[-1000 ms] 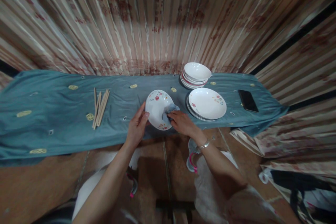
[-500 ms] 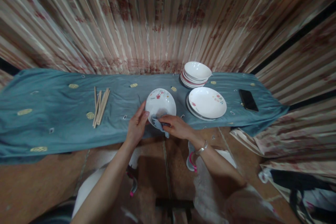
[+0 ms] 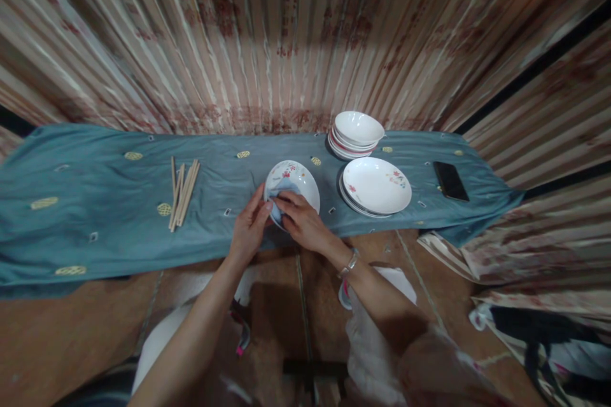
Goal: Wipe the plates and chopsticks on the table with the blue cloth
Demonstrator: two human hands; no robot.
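A white plate with small red flowers is tilted toward me at the front edge of the table. My left hand grips its left rim, thumb on top and fingers partly hidden beneath. Over the plate's inner surface, my right hand presses a blue-grey cloth, its fingers closed on the fabric. Part of the cloth is hidden under that hand. A silver bracelet circles my right wrist.
Right of the plate are a stack of flowered plates and, behind it, a stack of bowls. A black phone lies farther right. Several wooden chopsticks lie left on the blue tablecloth. Curtains hang behind.
My right hand has moved the cloth from the plate's lower rim up and left onto its inner surface. My left hand and the plate have barely moved.
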